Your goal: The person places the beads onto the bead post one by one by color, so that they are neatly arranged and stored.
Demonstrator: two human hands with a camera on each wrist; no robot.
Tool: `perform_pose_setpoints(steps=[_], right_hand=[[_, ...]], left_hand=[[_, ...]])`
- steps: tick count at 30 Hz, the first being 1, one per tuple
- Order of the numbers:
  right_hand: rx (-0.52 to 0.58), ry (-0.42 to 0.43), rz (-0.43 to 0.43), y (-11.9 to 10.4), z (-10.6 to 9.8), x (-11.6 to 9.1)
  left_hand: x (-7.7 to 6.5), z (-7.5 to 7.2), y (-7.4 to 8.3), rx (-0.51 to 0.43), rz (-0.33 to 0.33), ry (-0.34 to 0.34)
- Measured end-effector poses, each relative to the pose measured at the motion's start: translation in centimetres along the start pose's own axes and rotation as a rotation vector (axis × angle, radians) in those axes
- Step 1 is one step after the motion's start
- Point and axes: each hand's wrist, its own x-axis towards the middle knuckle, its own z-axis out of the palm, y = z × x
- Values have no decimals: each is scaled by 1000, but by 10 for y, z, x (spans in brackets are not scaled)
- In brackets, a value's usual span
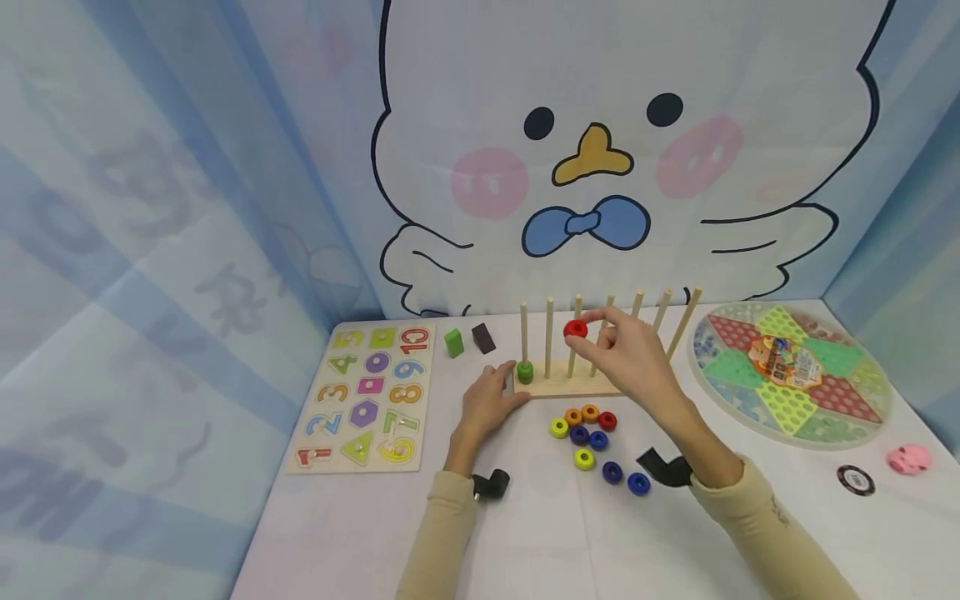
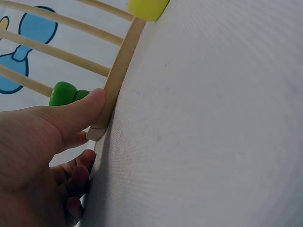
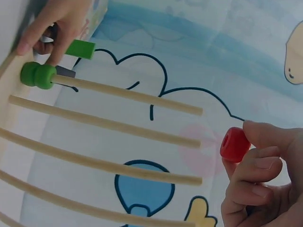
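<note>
My right hand (image 1: 636, 354) pinches a red ring (image 3: 234, 145) between thumb and fingers. In the right wrist view the ring is level with the tips of the upright pegs (image 3: 142, 98), just off their ends. My left hand (image 1: 486, 407) grips the left end of the wooden peg stand (image 1: 573, 387); its thumb lies on the front edge of the base in the left wrist view. Two green rings (image 3: 38, 75) are stacked at the bottom of the leftmost peg. Loose rings in yellow, orange, blue and red, among them a yellow ring (image 1: 583, 459), lie in front of the stand.
A number puzzle board (image 1: 426, 400) lies at the left, with a green block (image 1: 453, 342) and a dark block (image 1: 483, 337) beside it. On the right are a round game board (image 1: 738, 417), a black-and-white disc (image 1: 856, 480) and a pink pig toy (image 1: 909, 459).
</note>
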Motion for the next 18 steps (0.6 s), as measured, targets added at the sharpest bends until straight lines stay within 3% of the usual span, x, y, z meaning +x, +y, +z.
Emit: perform_pose_setpoints(steps=[8,18], right_hand=[[-2,66,-45,-18,10,43],[-77,17,-34,-8,25,48]], left_hand=[[-1,4,-2,-7,2,10],[2,4,-3,-9,5,8]])
